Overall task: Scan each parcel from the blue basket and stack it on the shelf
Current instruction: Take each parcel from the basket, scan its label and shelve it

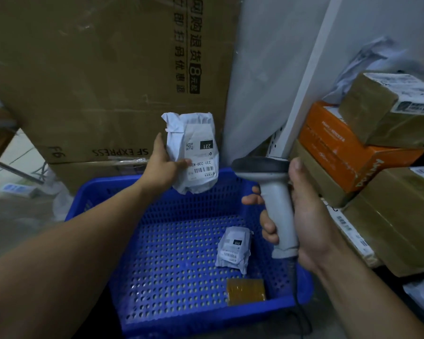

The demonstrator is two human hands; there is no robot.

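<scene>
The left hand [163, 165] held a white parcel [194, 152] upright above the blue basket's [101, 192] far rim, label facing the grey scanner [274, 192] gripped just beside it in the right hand [311, 216], shelf boxes [389, 216] lying to the right.

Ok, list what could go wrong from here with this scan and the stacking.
1. The thumb of the left hand lies on the creased label of the crumpled white plastic parcel, beside its barcode, so the grey handheld scanner in the right hand may misread.
2. The brown cardboard boxes on the shelf are already piled askew; a soft parcel put on top could slide off.
</scene>
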